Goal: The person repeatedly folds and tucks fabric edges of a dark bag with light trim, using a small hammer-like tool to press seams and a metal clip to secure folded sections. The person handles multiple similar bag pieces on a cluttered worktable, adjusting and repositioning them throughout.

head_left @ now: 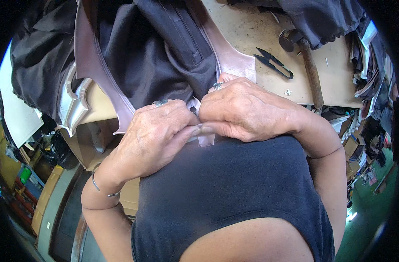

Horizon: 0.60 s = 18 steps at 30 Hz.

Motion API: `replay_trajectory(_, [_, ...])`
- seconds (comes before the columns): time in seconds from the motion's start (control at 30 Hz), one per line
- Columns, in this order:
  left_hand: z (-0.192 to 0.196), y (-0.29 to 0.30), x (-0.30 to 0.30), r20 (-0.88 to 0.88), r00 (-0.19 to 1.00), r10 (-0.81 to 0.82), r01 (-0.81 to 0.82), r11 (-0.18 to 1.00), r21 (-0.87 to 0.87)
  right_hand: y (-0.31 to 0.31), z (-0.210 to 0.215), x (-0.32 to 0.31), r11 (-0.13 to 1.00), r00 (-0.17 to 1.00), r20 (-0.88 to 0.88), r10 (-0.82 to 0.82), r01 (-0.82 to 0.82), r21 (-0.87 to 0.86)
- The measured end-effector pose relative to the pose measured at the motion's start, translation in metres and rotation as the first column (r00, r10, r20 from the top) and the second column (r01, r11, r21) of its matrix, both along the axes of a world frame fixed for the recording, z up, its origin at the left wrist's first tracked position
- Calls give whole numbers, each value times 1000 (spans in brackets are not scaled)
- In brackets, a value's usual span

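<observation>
Close to my dark top, my left hand (153,133) and my right hand (247,111) meet with thumbs and fingertips pinched together. Both hold the near edge of an unfinished bag, which has a dark fabric lining (140,56) and metallic-pink leather edging (88,65). A small pale strip (206,139) shows just below the thumbs. What exactly lies between the fingertips is mostly hidden by the knuckles. The leather runs away from me in two curved arms, one on each side of the lining. A stitched pocket slit shows on the lining.
On the worktable (339,83), right of the bag, lie black thread snips (273,63) and a wooden-handled hammer (313,74). More dark fabric pieces (330,19) lie at the far right, with stacked material (369,65) beside them. White curved pieces (73,105) hang at the left table edge.
</observation>
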<state>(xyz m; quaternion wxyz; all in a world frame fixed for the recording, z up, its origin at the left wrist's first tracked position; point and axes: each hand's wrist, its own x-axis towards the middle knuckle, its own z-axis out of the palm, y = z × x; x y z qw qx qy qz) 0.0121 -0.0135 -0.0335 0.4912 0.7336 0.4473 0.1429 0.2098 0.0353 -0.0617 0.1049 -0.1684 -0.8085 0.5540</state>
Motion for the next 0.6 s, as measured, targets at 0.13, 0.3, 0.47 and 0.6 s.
replay_trajectory(0.13, [4,0,-2,-43,999,-8,7,1000,-12,-3,3,5,1000,999,52,-11,10,19])
replay_trajectory(0.3, [11,-2,-5,-128,992,-8,10,1000,18,3,-12,28,997,999,31,-23,25,-67])
replay_trajectory(0.47, [8,-4,-8,-82,995,53,-52,999,8,15,-10,41,993,995,94,17,-6,-114])
replay_trajectory(0.6, [11,-1,-9,-25,1000,-6,7,1000,23,8,10,7,999,999,-2,34,-35,-21])
